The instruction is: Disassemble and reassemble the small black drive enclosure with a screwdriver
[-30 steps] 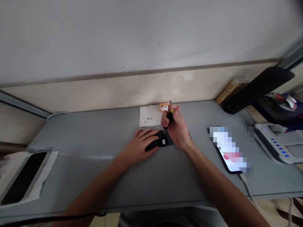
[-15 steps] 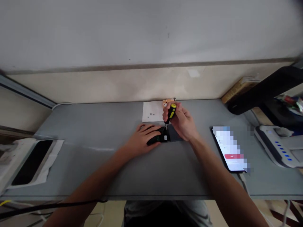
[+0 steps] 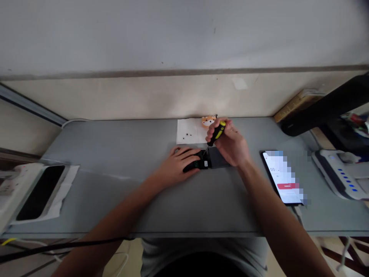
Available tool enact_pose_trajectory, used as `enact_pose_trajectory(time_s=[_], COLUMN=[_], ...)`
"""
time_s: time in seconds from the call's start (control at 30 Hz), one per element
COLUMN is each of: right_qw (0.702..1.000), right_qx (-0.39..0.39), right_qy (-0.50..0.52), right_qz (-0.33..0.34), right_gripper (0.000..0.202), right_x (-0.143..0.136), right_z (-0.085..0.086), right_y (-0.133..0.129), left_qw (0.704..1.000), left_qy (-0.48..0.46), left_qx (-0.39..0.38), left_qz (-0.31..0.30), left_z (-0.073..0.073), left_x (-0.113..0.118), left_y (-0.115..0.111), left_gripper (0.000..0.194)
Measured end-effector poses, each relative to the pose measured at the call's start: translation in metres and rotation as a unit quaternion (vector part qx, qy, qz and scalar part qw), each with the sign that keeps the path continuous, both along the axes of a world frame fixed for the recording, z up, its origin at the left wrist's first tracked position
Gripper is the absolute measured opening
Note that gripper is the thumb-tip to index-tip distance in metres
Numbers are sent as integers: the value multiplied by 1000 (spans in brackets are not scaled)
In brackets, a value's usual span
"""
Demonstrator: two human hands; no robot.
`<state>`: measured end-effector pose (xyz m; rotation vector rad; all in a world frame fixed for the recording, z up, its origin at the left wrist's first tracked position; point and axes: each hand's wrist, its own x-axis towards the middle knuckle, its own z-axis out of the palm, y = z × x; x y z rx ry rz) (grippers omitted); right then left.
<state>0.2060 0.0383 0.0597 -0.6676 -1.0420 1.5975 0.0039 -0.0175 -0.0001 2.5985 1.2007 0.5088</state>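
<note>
A black and yellow screwdriver (image 3: 217, 132) is gripped in my right hand (image 3: 232, 142). It leans, its shaft pointing down and left to a small black device (image 3: 205, 157). A bit of green, like a circuit board, and a small white label show on the device. My left hand (image 3: 180, 164) lies over the device's left end, thumb on the near side and fingers on the far side, holding it against the table. Touching or close beside its right end is a flat dark grey piece (image 3: 216, 158), partly behind my right hand. Several tiny dark bits, like screws, (image 3: 187, 134) lie on white paper (image 3: 194, 127).
An orange animal-faced item (image 3: 208, 121) sits at the paper's back corner. On the right are a lit phone (image 3: 278, 169) with a cable, a white power strip (image 3: 337, 169) and a black cylinder (image 3: 317, 109). A dark phone (image 3: 42, 192) lies at left. The wall borders the grey table (image 3: 121, 154).
The whole view has shifted slightly. The screwdriver leans further to the right, with my right hand moved along with it. My left hand stays on the device.
</note>
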Motion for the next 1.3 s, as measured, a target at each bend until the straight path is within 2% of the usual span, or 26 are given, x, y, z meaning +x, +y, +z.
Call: enact_pose_trajectory(time_s=[0.1,0.27,0.37,0.63,0.77,0.9,1.03,1.17,1.3], right_qw=[1000,998,998,999,998,997,998,998,997], right_qx=[-18,-31,-24,19,20,17,22,35,7], right_qy=[9,47,42,27,55,68,52,39,59], right_qz=[18,-26,-29,33,33,31,14,36,42], right_gripper=[37,40,37,39,43,33,32,35,40], right_x=[0,-5,-5,-1,-4,-2,2,6,4], right_z=[2,3,1,-1,-2,-3,-4,-4,-3], right_y=[0,-4,-5,-6,-9,-9,-6,-4,-2], left_qw=[1000,1000,1000,1000,999,999,999,999,999], left_qy=[1,4,5,3,0,6,13,21,23], left_qx=[2,-3,-4,22,37,47,41,32,35], left_qz=[0,0,0,1,-2,-8,1,2,6], left_z=[-1,1,1,2,1,0,1,0,0], left_x=[0,1,1,1,1,1,1,1,1], left_y=[0,0,0,0,0,-1,-2,-2,-3], left_gripper=[30,31,30,30,30,29,29,30,30])
